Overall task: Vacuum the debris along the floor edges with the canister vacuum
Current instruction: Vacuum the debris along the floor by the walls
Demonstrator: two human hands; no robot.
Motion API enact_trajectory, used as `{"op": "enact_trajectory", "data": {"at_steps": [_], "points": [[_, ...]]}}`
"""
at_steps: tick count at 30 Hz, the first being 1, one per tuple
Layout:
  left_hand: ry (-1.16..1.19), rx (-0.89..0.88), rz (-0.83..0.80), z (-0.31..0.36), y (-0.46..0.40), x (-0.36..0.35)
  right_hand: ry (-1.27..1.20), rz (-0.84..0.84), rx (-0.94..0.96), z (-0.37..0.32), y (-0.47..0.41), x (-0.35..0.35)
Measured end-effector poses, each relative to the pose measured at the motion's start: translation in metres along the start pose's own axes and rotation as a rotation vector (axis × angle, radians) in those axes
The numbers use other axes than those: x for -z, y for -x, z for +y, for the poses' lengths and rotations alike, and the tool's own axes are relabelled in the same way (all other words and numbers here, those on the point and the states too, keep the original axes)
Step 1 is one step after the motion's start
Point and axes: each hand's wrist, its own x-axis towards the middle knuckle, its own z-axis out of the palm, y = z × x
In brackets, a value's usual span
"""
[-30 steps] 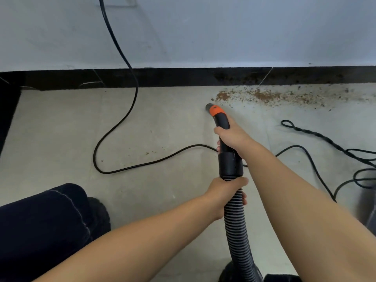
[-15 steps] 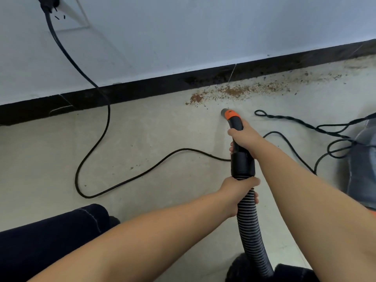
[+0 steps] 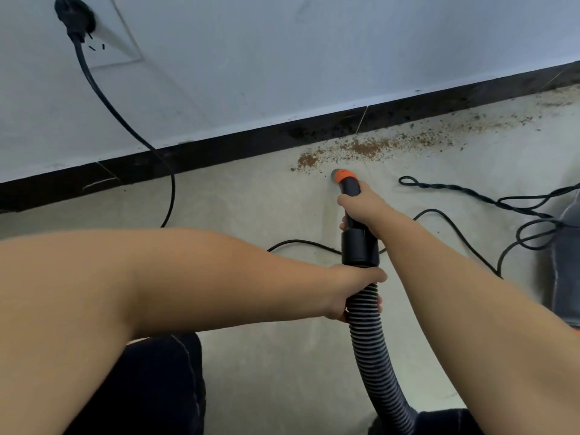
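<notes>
Your right hand (image 3: 361, 205) grips the nozzle (image 3: 343, 178), left hand (image 3: 351, 290) holding the hose (image 3: 373, 356). Sawdust (image 3: 370, 149) at one o'clock looks untouched (floor left of it seems clean).

Hose (image 3: 373, 346): ribbed matt black plastic. Nozzle (image 3: 349, 183) w/ smooth orange plastic tip. Floor (image 3: 251, 208): matt, rough-ish. Baseboard (image 3: 219, 149): glossy black.

Soft even daylight, faint shadows, wide-angle bending at edges.
</notes>
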Motion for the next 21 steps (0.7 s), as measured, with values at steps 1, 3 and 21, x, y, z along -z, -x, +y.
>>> {"op": "enact_trajectory", "data": {"at_steps": [1,3,21], "points": [[0.004,0.0,-0.004,0.0,0.004,0.003,0.014,-0.024,-0.006,-0.004,0.002,-0.003],[0.006,0.002,-0.008,0.0,0.012,0.008,0.038,-0.063,-0.003,-0.01,0.005,-0.01],[-0.022,-0.052,-0.03,0.035,0.017,0.016,0.041,0.021,-0.07,-0.035,-0.017,0.003]]}}
